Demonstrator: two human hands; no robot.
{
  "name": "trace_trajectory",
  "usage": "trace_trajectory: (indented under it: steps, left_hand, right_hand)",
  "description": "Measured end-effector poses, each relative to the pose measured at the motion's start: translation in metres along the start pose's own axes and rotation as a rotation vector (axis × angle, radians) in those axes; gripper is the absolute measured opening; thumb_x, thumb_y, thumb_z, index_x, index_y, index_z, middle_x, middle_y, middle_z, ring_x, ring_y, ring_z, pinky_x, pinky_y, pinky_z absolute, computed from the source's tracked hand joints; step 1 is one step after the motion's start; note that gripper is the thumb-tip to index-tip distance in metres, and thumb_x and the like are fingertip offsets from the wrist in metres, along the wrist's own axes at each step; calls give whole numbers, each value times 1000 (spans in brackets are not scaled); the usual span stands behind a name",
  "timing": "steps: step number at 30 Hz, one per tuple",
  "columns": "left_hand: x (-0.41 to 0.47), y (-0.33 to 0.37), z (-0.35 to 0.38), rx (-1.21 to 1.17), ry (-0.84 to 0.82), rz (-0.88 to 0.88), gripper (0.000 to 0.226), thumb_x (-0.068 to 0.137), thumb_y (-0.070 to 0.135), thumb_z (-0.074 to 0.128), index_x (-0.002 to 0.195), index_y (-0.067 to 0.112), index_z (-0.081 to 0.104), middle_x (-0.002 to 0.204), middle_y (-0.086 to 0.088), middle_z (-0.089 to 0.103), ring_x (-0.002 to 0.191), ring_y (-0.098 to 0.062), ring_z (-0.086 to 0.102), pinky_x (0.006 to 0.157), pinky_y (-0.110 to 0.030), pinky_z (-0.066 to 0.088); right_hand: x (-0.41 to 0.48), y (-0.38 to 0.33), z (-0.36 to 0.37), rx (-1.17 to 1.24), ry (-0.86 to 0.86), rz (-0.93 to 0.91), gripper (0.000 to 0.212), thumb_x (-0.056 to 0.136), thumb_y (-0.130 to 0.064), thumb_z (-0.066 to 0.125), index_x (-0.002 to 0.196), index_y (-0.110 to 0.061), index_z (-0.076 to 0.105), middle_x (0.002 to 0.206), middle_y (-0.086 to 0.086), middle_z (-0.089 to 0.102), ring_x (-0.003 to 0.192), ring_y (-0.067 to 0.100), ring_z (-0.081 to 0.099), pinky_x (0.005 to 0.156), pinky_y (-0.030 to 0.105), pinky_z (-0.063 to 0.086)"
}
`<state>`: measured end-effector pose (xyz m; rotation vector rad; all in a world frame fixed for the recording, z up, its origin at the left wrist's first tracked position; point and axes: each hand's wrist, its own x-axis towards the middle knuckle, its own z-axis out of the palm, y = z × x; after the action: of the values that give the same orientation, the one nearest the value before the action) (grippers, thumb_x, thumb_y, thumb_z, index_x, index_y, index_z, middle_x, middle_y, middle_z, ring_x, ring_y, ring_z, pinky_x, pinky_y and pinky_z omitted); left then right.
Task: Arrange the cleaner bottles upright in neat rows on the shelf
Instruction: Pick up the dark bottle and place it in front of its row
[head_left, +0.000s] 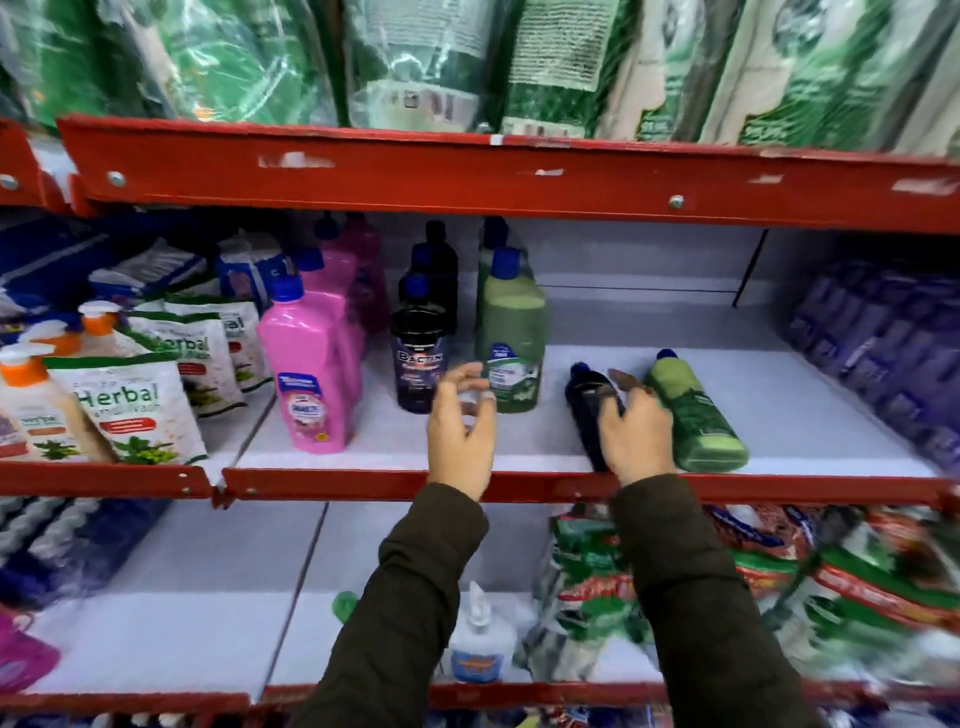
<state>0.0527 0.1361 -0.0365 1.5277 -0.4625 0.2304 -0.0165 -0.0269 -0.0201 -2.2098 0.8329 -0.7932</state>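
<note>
On the white shelf (519, 452) with a red front lip, cleaner bottles stand upright in rows running front to back: pink bottles (311, 374), black bottles (418, 358) and green bottles (511, 338). Two bottles lie flat to the right: a dark bottle (587, 400) and a light green bottle (693, 415), caps pointing to the back. My right hand (636, 436) rests over the lying dark bottle, fingers spread on it. In front of the upright black and green bottles, my left hand (460, 431) hovers open with curled fingers, holding nothing.
Herbal handwash pouches (130, 410) and pump bottles (31, 400) fill the shelf to the left. Purple packs (883, 358) line the right side. Green packs sit on the shelf above. Below are a small white bottle (475, 644) and colourful bags (779, 577).
</note>
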Motion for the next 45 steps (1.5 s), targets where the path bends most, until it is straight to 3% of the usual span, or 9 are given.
trace_trajectory:
  steps: [4, 7, 11, 16, 23, 28, 35, 38, 45]
  left_hand:
    - [9, -8, 64, 156, -351, -361, 32, 93, 17, 53, 124, 11, 57, 126, -19, 64, 108, -35, 64, 94, -43, 54]
    - [5, -5, 95, 335, -481, -412, 32, 92, 26, 54, 116, 8, 66, 118, -17, 69, 106, -35, 65, 93, -41, 55]
    - [2, -16, 106, 295, -412, -456, 32, 84, 34, 60, 107, 16, 70, 109, -11, 74, 99, -32, 69, 90, -43, 57]
    - [-3, -8, 100, 56, -302, -369, 25, 84, 17, 66, 106, 27, 59, 106, 4, 67, 105, -15, 62, 98, -47, 52]
    - [-12, -3, 44, -25, -145, -85, 49, 87, -2, 55, 129, 23, 54, 123, 6, 64, 116, -1, 59, 86, -11, 48]
    - [3, -4, -13, -22, -22, -35, 50, 89, -5, 50, 132, 20, 55, 118, 16, 62, 95, 21, 57, 81, -3, 45]
    - [25, -20, -80, 3, -10, -82, 45, 92, -10, 43, 127, 17, 51, 123, 3, 56, 117, -12, 52, 85, 0, 43]
    - [27, -28, -89, -23, -32, -95, 42, 93, -8, 42, 122, 23, 47, 119, 5, 56, 109, -8, 55, 87, -2, 44]
    - [28, -34, -92, -66, -1, -117, 27, 98, 3, 40, 117, 16, 54, 113, 4, 61, 107, -12, 59, 97, -21, 48]
  right_hand:
    - [19, 20, -17, -95, -283, 215, 40, 100, -17, 45, 133, 6, 50, 137, 32, 54, 126, 45, 53, 101, 41, 43]
    - [25, 27, -16, -46, -355, 240, 46, 100, -16, 46, 141, 5, 41, 142, 31, 50, 129, 43, 52, 102, 40, 44]
    - [26, 41, -18, 130, -334, 242, 57, 98, -17, 53, 149, 0, 34, 149, 24, 46, 135, 37, 48, 109, 39, 40]
    - [17, 42, -29, 426, -231, 178, 62, 91, -11, 67, 145, 2, 39, 127, 6, 55, 120, 18, 53, 92, 24, 38]
    - [-10, 10, -6, 623, -178, -51, 50, 79, -5, 78, 125, -13, 61, 126, 7, 67, 107, 26, 69, 94, 36, 56]
    - [-32, -39, 36, 746, -220, -116, 51, 78, -1, 78, 118, -23, 56, 117, -4, 65, 105, 19, 67, 94, 28, 55]
    - [-58, -77, 98, 809, -280, -140, 56, 78, 6, 75, 126, -12, 54, 118, -4, 63, 112, 22, 64, 81, 11, 53]
    - [-62, -81, 111, 765, -273, -152, 55, 79, 5, 74, 128, -11, 55, 120, -5, 61, 109, 19, 65, 84, 12, 54]
    - [-59, -78, 110, 729, -225, -173, 52, 79, 5, 74, 121, -20, 53, 120, -6, 63, 105, -16, 61, 91, 16, 54]
